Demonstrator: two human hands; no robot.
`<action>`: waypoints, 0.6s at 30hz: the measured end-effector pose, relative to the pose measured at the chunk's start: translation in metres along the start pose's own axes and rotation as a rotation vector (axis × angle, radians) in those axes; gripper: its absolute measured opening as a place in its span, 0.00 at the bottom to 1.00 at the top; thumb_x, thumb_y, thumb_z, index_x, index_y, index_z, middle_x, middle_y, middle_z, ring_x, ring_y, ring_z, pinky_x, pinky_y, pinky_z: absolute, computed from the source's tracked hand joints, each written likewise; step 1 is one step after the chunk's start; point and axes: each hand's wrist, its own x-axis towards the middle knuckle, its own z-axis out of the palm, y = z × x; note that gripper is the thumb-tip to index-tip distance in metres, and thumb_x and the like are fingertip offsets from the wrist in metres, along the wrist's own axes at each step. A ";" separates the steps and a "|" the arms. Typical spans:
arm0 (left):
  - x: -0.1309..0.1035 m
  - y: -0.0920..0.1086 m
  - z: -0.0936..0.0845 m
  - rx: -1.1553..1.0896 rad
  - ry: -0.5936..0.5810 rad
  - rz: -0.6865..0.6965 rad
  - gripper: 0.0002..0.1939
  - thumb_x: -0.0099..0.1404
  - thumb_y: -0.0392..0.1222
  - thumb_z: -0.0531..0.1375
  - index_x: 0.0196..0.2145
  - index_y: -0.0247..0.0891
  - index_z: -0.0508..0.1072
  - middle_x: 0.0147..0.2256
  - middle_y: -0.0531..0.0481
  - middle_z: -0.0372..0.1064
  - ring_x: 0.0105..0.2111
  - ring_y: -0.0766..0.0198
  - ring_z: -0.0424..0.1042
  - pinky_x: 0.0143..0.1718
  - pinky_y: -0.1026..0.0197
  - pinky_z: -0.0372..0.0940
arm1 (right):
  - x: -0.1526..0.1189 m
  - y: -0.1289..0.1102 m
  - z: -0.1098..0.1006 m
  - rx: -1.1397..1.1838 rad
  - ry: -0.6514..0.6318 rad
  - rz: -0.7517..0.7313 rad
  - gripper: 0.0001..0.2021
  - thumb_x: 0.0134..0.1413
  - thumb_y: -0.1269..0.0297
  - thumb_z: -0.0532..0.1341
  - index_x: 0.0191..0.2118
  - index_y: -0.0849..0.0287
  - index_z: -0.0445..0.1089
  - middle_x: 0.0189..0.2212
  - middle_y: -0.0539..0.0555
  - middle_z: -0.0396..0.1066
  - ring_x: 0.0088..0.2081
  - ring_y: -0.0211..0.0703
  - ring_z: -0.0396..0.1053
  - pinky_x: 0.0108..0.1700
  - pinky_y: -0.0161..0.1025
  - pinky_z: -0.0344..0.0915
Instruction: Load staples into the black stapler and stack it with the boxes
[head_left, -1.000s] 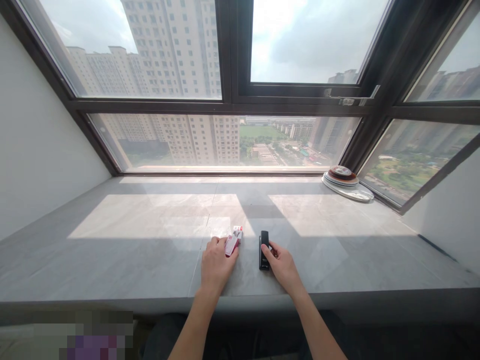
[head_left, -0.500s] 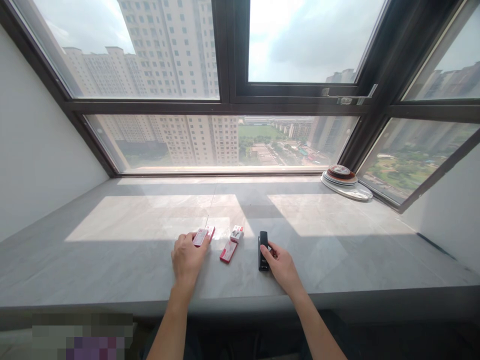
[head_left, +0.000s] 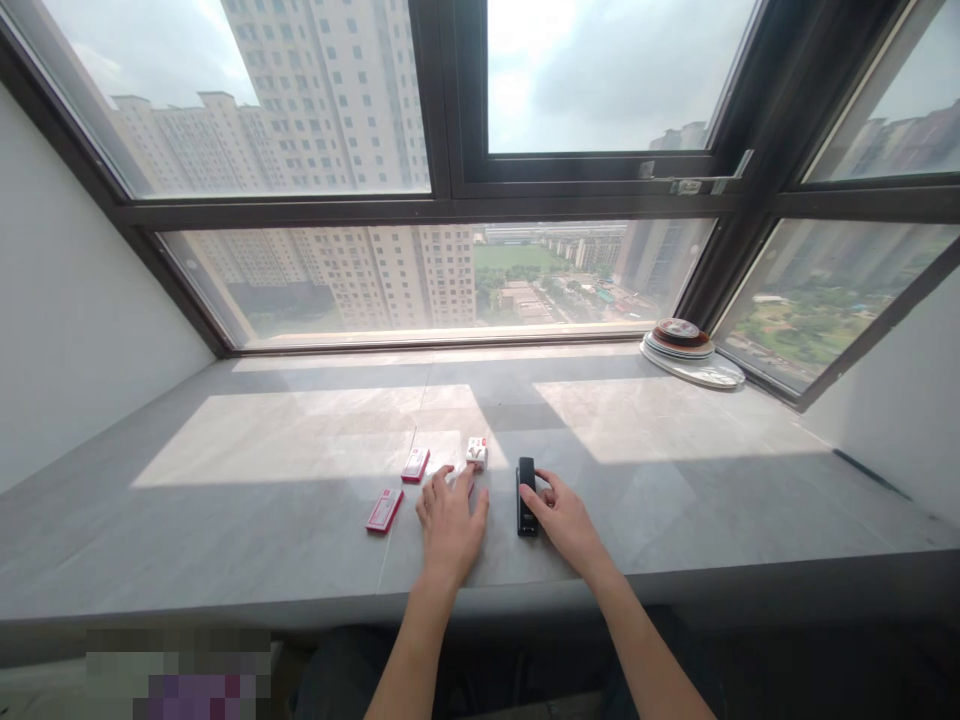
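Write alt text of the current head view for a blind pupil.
The right hand grips a black stapler on a grey windowsill. The left hand is near a white box; two pinkish boxes lie farther left.

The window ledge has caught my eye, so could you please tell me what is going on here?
At the ledge, a person's right hand grips a black stapler. The left hand, spread open, is over a mostly hidden red box, close to a white box; whether it touches either is hard to tell. Two more small red boxes, a nearer one and a farther one, lie to its left.
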 end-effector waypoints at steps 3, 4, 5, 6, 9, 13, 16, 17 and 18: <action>0.002 -0.009 0.000 0.010 0.012 -0.047 0.24 0.70 0.52 0.55 0.61 0.45 0.64 0.57 0.40 0.61 0.58 0.44 0.59 0.57 0.43 0.57 | 0.005 0.000 -0.015 -0.038 -0.019 -0.023 0.29 0.56 0.44 0.62 0.57 0.57 0.70 0.26 0.48 0.69 0.29 0.42 0.67 0.34 0.38 0.64; 0.000 -0.014 -0.001 0.010 0.004 -0.063 0.23 0.70 0.52 0.56 0.59 0.44 0.66 0.56 0.40 0.62 0.56 0.44 0.61 0.56 0.43 0.58 | 0.008 -0.002 -0.021 -0.060 -0.027 -0.040 0.27 0.55 0.46 0.63 0.56 0.57 0.71 0.29 0.49 0.71 0.30 0.42 0.68 0.35 0.38 0.65; -0.003 -0.017 -0.003 0.002 -0.013 -0.065 0.21 0.69 0.52 0.56 0.56 0.43 0.69 0.54 0.40 0.63 0.55 0.45 0.62 0.55 0.44 0.59 | 0.011 -0.004 -0.027 -0.084 -0.037 -0.064 0.25 0.54 0.49 0.64 0.54 0.57 0.72 0.33 0.51 0.73 0.32 0.43 0.69 0.36 0.38 0.66; -0.006 -0.018 -0.005 -0.016 -0.040 -0.043 0.18 0.69 0.53 0.57 0.53 0.44 0.71 0.53 0.41 0.64 0.54 0.45 0.63 0.54 0.44 0.60 | 0.013 -0.008 -0.032 -0.110 -0.047 -0.094 0.23 0.54 0.51 0.64 0.53 0.56 0.73 0.37 0.53 0.74 0.34 0.44 0.70 0.37 0.39 0.66; -0.019 -0.012 -0.008 -0.115 -0.142 0.148 0.17 0.67 0.53 0.61 0.51 0.50 0.72 0.59 0.46 0.62 0.58 0.47 0.61 0.57 0.45 0.59 | 0.020 -0.023 -0.038 -0.196 -0.084 -0.211 0.19 0.55 0.59 0.62 0.52 0.55 0.76 0.45 0.56 0.74 0.43 0.48 0.71 0.46 0.42 0.67; -0.027 -0.001 -0.010 -0.200 -0.237 0.331 0.27 0.67 0.51 0.62 0.63 0.55 0.64 0.68 0.50 0.53 0.65 0.48 0.55 0.64 0.43 0.54 | 0.017 -0.042 -0.015 -0.274 -0.145 -0.312 0.19 0.58 0.63 0.61 0.54 0.54 0.75 0.46 0.56 0.74 0.48 0.50 0.70 0.53 0.43 0.64; -0.025 -0.004 -0.015 -0.232 -0.297 0.384 0.30 0.68 0.51 0.60 0.66 0.52 0.61 0.67 0.48 0.56 0.66 0.49 0.56 0.66 0.44 0.54 | 0.010 -0.051 0.013 -0.278 -0.134 -0.352 0.16 0.59 0.63 0.62 0.51 0.54 0.76 0.45 0.56 0.75 0.49 0.49 0.71 0.53 0.42 0.64; -0.024 -0.007 -0.017 -0.241 -0.306 0.396 0.29 0.69 0.51 0.60 0.66 0.51 0.61 0.66 0.48 0.58 0.65 0.50 0.57 0.67 0.45 0.54 | 0.009 -0.053 0.022 -0.276 -0.115 -0.357 0.14 0.58 0.63 0.62 0.50 0.54 0.77 0.45 0.56 0.75 0.48 0.50 0.71 0.53 0.43 0.64; -0.024 -0.010 -0.019 -0.247 -0.307 0.403 0.29 0.69 0.50 0.60 0.65 0.51 0.62 0.65 0.48 0.60 0.65 0.51 0.57 0.67 0.46 0.55 | 0.008 -0.056 0.029 -0.270 -0.094 -0.361 0.13 0.57 0.64 0.63 0.48 0.54 0.77 0.44 0.56 0.75 0.48 0.50 0.71 0.54 0.44 0.63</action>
